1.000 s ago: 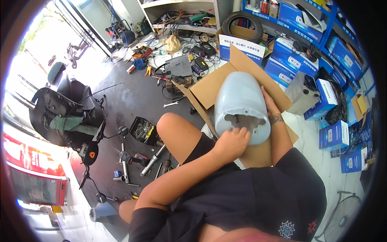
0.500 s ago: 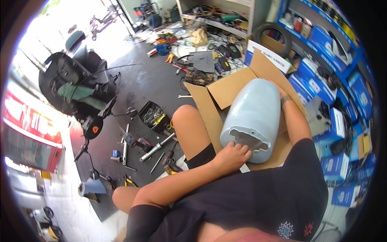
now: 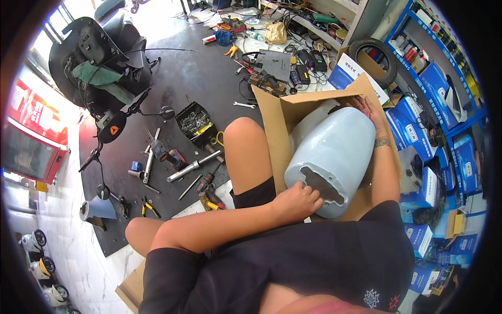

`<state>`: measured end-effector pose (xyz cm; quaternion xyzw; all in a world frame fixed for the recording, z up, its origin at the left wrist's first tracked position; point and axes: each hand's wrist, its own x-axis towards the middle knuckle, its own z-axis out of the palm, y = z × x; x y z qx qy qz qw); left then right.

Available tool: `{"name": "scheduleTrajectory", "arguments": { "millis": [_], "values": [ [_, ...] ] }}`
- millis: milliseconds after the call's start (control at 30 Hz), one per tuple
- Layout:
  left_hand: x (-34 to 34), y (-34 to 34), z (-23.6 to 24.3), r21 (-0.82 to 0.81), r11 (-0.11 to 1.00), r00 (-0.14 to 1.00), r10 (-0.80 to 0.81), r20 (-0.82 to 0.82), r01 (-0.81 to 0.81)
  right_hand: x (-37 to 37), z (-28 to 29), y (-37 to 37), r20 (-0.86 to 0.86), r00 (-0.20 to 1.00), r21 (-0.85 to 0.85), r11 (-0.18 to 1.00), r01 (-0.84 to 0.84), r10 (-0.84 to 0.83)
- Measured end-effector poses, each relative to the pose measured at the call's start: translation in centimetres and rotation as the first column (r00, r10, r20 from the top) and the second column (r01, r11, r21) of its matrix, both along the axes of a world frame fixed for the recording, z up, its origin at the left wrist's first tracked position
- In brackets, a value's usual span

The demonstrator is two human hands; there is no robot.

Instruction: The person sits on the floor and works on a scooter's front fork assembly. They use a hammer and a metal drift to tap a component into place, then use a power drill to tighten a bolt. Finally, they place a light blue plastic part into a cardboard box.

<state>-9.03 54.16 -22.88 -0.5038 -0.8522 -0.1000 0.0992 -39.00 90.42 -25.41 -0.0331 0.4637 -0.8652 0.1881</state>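
Note:
A glossy light-blue plastic shell (image 3: 334,149), like a scooter body panel, lies tilted in an open cardboard box (image 3: 273,118) in front of me. Its near end has a jagged-edged opening. My left hand (image 3: 299,203) is closed on the rim beside that opening. At the far right end, my right hand (image 3: 369,112) reaches between shell and box, its fingers stretched out by the box flap. Whether its palm presses on the shell is hidden. Behind the shell, another light-blue piece (image 3: 309,124) shows inside the box.
Left of my knees, a bin of screws (image 3: 194,121), a cordless drill (image 3: 167,156) and pliers (image 3: 150,207) lie on a dark mat. A partly stripped scooter (image 3: 99,68) stands at the far left. Blue-and-white boxes (image 3: 410,125) and a tyre (image 3: 384,60) crowd the right.
The shell has tipped to the right in the box, and the second light-blue piece has come into sight behind it. My right fingers now show at its far end. The view has shifted.

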Motion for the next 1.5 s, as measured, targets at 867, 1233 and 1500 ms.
{"name": "scheduleTrajectory", "arguments": {
  "millis": [867,1233,1500],
  "values": [
    [-5.9,-4.4,2.2,0.372,0.755,0.842,0.485,0.237,-0.540,13.2,-0.9,-9.7,0.069,0.885,0.916,-0.381,0.128,0.461],
    [-3.4,-0.6,-0.4,0.106,0.955,0.737,0.139,0.661,-0.276,17.4,15.4,-2.7,-0.666,0.743,0.744,-0.014,0.668,0.065],
    [-4.5,2.5,-2.2,-0.360,0.932,0.780,0.260,0.568,-0.049,25.4,15.0,4.9,0.071,0.982,0.841,0.518,-0.155,0.177]
  ]
}}
